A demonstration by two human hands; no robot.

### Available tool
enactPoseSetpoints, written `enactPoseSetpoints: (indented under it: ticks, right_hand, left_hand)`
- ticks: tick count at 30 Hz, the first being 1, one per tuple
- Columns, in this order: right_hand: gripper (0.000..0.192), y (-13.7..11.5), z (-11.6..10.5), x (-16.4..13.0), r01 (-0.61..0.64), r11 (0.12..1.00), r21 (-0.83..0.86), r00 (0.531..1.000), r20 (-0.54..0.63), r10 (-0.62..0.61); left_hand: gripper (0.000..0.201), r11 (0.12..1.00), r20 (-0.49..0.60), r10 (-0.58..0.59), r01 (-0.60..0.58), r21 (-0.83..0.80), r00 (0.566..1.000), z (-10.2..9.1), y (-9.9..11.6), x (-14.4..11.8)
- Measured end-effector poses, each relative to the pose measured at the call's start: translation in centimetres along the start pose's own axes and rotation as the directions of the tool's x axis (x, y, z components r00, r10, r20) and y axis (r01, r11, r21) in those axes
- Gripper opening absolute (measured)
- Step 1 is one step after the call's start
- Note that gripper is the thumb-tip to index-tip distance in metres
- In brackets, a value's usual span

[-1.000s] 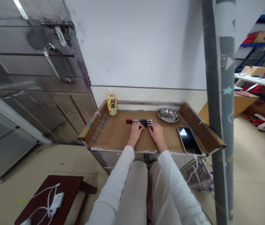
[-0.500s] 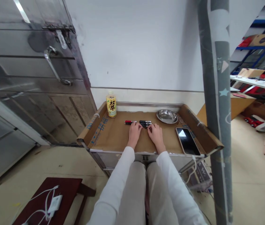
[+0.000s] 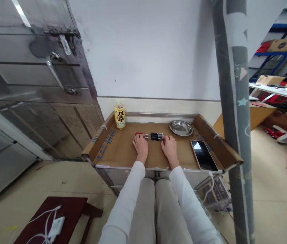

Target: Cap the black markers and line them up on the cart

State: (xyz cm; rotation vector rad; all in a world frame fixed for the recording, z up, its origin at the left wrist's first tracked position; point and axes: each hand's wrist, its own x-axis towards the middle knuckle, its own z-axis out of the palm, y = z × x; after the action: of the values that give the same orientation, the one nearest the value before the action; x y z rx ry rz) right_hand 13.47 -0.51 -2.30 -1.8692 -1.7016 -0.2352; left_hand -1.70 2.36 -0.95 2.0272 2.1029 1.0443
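Black pens (image 3: 157,134) lie side by side near ctr of frame, approx. parallel; exact no. hard to tell. Just left of them, a red pen (image 3: 137,133), w/ at least one more pen end by it, partly hidden under the L hand (image 3: 140,146). L hand's fingers are bent down over that group; can't tell if they grip or only rest. R hand (image 3: 169,147) has curled fingers at the right end of the lowest black pens; can't tell if anything's pinched.

Handling, my judgement: light fingertip pressure, nudge from the ends, keep barrels parallel, don't press hard on one side, else thin round pens may roll or ride up.

All on a cardboard lining (image 3: 123,152), mid-frame. Upper left of it, a yellow-labelled drink bottle (image 3: 120,117), upright: label reads 双萃, smaller print illegible. Blue Chinese characters on the cardboard's left side, too blurred to read w/ certainty. Steel dish (image 3: 180,128) upper right of pens; smartphone (image 3: 204,156) right of R hand, no brand visible. White charger (image 3: 56,226), bottom left: marking unreadable.
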Motion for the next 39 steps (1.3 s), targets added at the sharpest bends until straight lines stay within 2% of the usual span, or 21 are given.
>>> enactPoseSetpoints:
  ticks: [8,13,14,16,19,21,25,27,32,36,39]
  right_hand:
    - [0.019,0.0,0.0,0.1,-0.019,0.997,0.078,0.999,-0.033,0.022]
    - [0.028,-0.4,-0.5,0.3,0.021,0.983,0.180,1.000,-0.026,-0.016]
    - [0.032,-0.5,-0.6,0.3,0.054,0.974,0.220,0.998,-0.031,-0.048]
    - [0.040,-0.8,-0.9,0.3,0.141,0.937,0.319,0.990,-0.049,-0.133]
    - [0.045,-1.0,-1.2,0.2,0.247,0.855,0.456,0.966,-0.048,-0.253]
    - [0.041,-0.9,-1.1,0.1,0.250,0.822,0.512,0.961,-0.025,-0.277]
    - [0.031,-0.6,-0.5,0.1,0.161,0.796,0.583,0.979,0.005,-0.202]
    - [0.031,-0.4,-0.2,0.2,0.159,0.784,0.600,0.979,0.008,-0.205]
    - [0.035,-0.4,0.0,0.3,0.195,0.755,0.626,0.970,-0.011,-0.241]
    - [0.035,-0.3,-0.2,0.3,0.167,0.718,0.676,0.971,0.012,-0.237]
    - [0.032,-0.3,-0.2,0.2,0.125,0.694,0.709,0.981,0.015,-0.192]
  left_hand:
    - [0.022,0.997,-0.086,-0.057,0.061,0.049,0.995,0.4,0.1,-0.4]
    - [0.018,0.996,-0.054,-0.078,0.076,-0.050,0.995,0.0,0.1,-0.4]
    - [0.017,0.993,-0.030,-0.040,0.036,-0.116,0.999,-0.2,0.1,-0.5]
    - [0.015,0.948,0.023,0.115,-0.103,-0.300,0.993,-0.7,0.2,-0.5]
    - [0.013,0.799,0.034,0.376,-0.306,-0.518,0.926,-1.2,0.4,-0.7]
    - [0.011,0.743,-0.014,0.433,-0.365,-0.560,0.901,-1.2,0.5,-0.8]
    - [0.019,0.719,-0.118,0.340,-0.338,-0.607,0.933,-1.2,0.7,-0.9]
    - [0.024,0.711,-0.111,0.306,-0.305,-0.634,0.945,-1.3,0.8,-0.9]
    - [0.032,0.708,-0.032,0.366,-0.301,-0.638,0.930,-1.4,0.9,-1.0]
    - [0.043,0.679,-0.061,0.233,-0.207,-0.704,0.971,-1.1,0.6,-0.9]
    - [0.042,0.641,-0.103,0.140,-0.169,-0.749,0.985,-0.8,0.3,-0.7]
